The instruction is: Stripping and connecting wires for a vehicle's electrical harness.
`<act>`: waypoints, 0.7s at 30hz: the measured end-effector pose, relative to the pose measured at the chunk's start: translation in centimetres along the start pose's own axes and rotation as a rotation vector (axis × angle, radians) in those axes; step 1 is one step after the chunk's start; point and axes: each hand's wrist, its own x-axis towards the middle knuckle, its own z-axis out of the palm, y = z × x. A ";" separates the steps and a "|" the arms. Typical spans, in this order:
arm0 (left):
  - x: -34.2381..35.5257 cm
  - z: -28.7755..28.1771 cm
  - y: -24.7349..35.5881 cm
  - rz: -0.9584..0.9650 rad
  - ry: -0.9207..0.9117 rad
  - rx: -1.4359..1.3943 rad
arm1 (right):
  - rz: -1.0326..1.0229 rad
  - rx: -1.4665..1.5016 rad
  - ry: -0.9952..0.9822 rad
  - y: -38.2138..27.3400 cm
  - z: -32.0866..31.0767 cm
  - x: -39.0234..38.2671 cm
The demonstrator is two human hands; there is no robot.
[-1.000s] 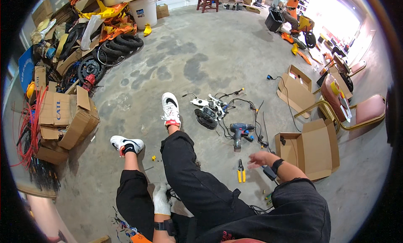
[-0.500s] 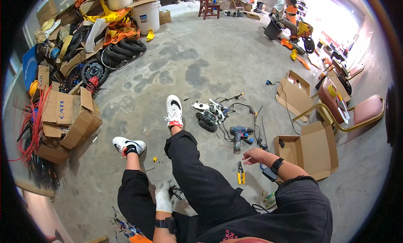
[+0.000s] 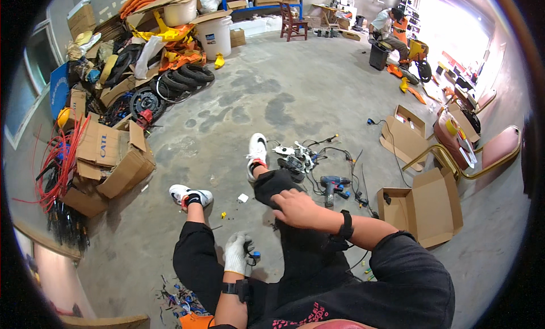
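Note:
My left hand (image 3: 235, 254), in a white knitted glove, is closed around a dark cable beside my left thigh. A blue connector (image 3: 256, 255) shows at its side. My bare right hand (image 3: 300, 208) is over my right knee, fingers loosely bent and pointing left, with nothing visible in them. A small white square piece (image 3: 243, 198) shows against the floor between my feet, near a tiny yellow bit (image 3: 223, 215). Beyond my right hand lie a blue-grey cordless drill (image 3: 330, 187), black cables (image 3: 353, 178) and a white-and-black mechanical assembly (image 3: 295, 160).
Open cardboard boxes (image 3: 423, 207) and a chair (image 3: 499, 147) stand at the right. On the left are a carton (image 3: 105, 158), red cables (image 3: 62, 164) and stacked tyres (image 3: 184, 82). Wire scraps (image 3: 181, 298) lie at lower left. Another person (image 3: 389, 31) sits far back.
My right hand has swung left from above the floor to over my right knee; its arm now covers the yellow-handled pliers. The white piece has appeared between my feet. The view has shifted.

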 end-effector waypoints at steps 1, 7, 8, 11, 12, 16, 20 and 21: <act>-0.3 -0.1 -0.1 0.021 0.015 0.035 | 0.030 -0.208 -0.026 0.3 0.7 -0.5; -0.5 -0.8 -0.7 0.019 -0.018 0.017 | -0.007 -0.125 0.353 4.6 3.9 -4.6; -0.4 -0.7 -0.8 0.028 -0.041 0.002 | -0.023 -0.137 0.361 4.9 4.2 -5.1; -0.4 -0.3 -0.8 0.031 -0.033 0.020 | 0.066 -0.191 0.158 4.4 3.9 -6.8; -0.6 -0.2 -0.8 0.041 -0.035 0.048 | 0.077 -0.186 0.111 4.0 3.3 -7.6; -1.1 -0.4 -0.5 0.045 -0.053 0.045 | 0.160 -0.127 -0.349 2.8 0.0 -9.8; -1.0 -0.5 -0.4 0.015 -0.051 -0.014 | -0.011 -0.180 -0.566 1.0 -1.1 -7.9; -0.9 -0.4 -0.4 -0.011 -0.034 -0.013 | -0.016 -0.209 -0.593 0.4 -0.6 -6.5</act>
